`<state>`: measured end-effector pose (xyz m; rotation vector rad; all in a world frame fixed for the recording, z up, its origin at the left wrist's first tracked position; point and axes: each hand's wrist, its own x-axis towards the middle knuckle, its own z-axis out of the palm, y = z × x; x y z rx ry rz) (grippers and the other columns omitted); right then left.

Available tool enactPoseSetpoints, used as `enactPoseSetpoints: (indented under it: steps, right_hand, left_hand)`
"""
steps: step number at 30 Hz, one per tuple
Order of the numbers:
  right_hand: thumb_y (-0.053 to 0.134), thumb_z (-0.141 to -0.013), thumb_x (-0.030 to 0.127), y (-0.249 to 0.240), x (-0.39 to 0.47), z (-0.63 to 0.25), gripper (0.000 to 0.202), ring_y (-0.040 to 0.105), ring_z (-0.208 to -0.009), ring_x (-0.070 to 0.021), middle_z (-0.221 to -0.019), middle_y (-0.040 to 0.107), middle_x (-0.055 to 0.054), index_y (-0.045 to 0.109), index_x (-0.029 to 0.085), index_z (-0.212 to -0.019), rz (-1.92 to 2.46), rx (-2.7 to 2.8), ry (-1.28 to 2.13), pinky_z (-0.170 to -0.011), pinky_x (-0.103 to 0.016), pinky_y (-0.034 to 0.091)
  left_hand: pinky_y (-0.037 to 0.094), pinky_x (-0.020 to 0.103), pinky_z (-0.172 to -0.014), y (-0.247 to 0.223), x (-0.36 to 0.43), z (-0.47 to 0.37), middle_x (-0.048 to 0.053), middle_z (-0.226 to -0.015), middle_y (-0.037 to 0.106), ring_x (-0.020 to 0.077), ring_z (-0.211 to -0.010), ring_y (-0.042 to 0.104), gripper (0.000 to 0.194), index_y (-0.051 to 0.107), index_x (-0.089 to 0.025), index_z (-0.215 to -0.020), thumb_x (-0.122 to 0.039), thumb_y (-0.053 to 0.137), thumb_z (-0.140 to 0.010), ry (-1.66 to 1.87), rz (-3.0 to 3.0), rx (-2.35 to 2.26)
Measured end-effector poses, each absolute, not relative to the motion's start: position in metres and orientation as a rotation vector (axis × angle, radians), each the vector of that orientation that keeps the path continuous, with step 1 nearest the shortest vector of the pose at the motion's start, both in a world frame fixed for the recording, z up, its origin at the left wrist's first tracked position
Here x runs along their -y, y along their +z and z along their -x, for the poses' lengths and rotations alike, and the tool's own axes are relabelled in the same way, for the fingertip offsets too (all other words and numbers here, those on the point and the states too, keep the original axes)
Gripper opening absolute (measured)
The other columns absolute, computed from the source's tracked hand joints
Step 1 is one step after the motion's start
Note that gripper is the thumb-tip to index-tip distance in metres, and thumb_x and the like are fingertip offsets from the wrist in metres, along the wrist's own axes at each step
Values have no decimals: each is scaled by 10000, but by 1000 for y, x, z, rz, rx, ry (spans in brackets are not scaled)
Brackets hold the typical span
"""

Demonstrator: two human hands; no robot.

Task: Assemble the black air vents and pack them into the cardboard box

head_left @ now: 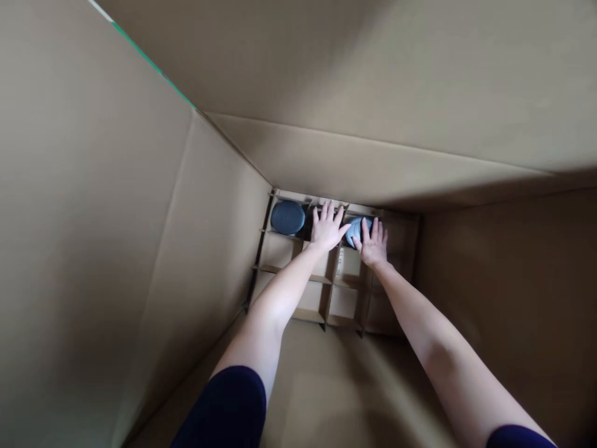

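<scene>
Deep inside a cardboard box, both my arms reach down to a cardboard divider grid. My left hand, fingers spread, lies over a top-row compartment that it mostly hides. To its right, my right hand has its fingers apart against the side of a blue-grey round object, which sits in a top-row compartment. My left thumb reaches close to that object; whether it touches, I cannot tell. A dark blue-grey rounded object sits in the top-left compartment, apart from my hands. What kind these objects are does not show.
Tall cardboard walls rise on the left, at the far side and on the right. The box floor lies in front of the grid. Green tape runs along the upper left corner. The grid's right part is in shadow.
</scene>
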<state>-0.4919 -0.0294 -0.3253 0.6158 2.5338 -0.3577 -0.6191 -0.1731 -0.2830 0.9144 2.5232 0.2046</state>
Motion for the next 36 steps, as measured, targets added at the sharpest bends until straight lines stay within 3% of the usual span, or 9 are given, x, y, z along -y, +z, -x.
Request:
enactPoseSetpoints:
  steps: [4,11,16,20,25,28,31,34,36]
  right_hand:
    - [325,-1052,512,-330,25,488,726,82,-1583,-336,-1725,46,-173,140,197,-1680,-614,-2580,-353,-1253,-606,111]
    - [360,-1050,521,-311,35,484,683,117,-1570,-378,-1718,129,-164,282,211,-1654,-626,-2680,-475,-1236,-627,170]
    - [373,-1061,476,-290,49,459,634,200,-1550,-379,-1691,218,-183,374,175,-1618,-619,-2657,-548,-1236,-606,218]
    - [385,-1059,464,-283,59,436,629,273,-1522,-367,-1639,329,-209,418,121,-1586,-638,-2632,-587,-1226,-597,261]
    - [396,-1052,460,-272,72,419,622,304,-1503,-372,-1595,406,-218,460,98,-1553,-594,-2649,-626,-1223,-593,269]
    - [405,-1052,465,-261,78,417,628,309,-1508,-361,-1605,404,-201,448,107,-1566,-496,-2618,-685,-1236,-580,254]
    - [406,-1061,464,-241,78,426,624,316,-1510,-355,-1598,419,-200,449,97,-1564,-435,-2550,-714,-1237,-565,264]
    - [411,-1073,449,-194,79,442,545,418,-1444,-365,-1502,528,-215,570,90,-1451,-433,-2433,-694,-1210,-566,308]
    - [451,-1068,453,-144,83,448,468,552,-1314,-347,-1340,647,-201,673,101,-1284,-362,-2330,-738,-1153,-537,391]
  left_hand:
    - [150,665,-1270,-287,181,604,238,-1652,335,364,-1572,262,618,431,-82,-1564,-435,367,-1061,186,-1157,-2533]
    - [163,745,-1244,-296,213,627,222,-1635,366,358,-1557,302,543,414,-85,-1564,-278,404,-1056,129,-1663,-2331]
    - [334,559,-1266,-301,220,629,245,-1552,483,302,-1477,458,533,477,-38,-1504,-65,398,-978,83,-1752,-2255]
    - [377,540,-1254,-306,219,628,257,-1500,540,269,-1453,492,540,481,-15,-1475,-4,360,-950,159,-1878,-2198]
    - [260,532,-1301,-302,217,598,171,-1638,395,234,-1568,287,624,348,-123,-1600,-65,352,-979,117,-1732,-2145]
    - [143,719,-1246,-296,218,581,171,-1702,225,335,-1603,134,649,251,-173,-1644,-312,418,-1032,35,-1199,-2398]
    - [107,736,-1224,-285,216,591,174,-1710,174,362,-1605,77,745,228,-175,-1648,-491,464,-1017,33,-932,-2394]
    - [185,654,-1237,-255,203,612,164,-1687,256,322,-1597,159,725,338,-199,-1612,-451,582,-977,11,-892,-2261]
    - [268,521,-1238,-219,185,615,183,-1549,496,301,-1523,377,550,606,-139,-1432,-375,660,-938,45,-785,-2310]
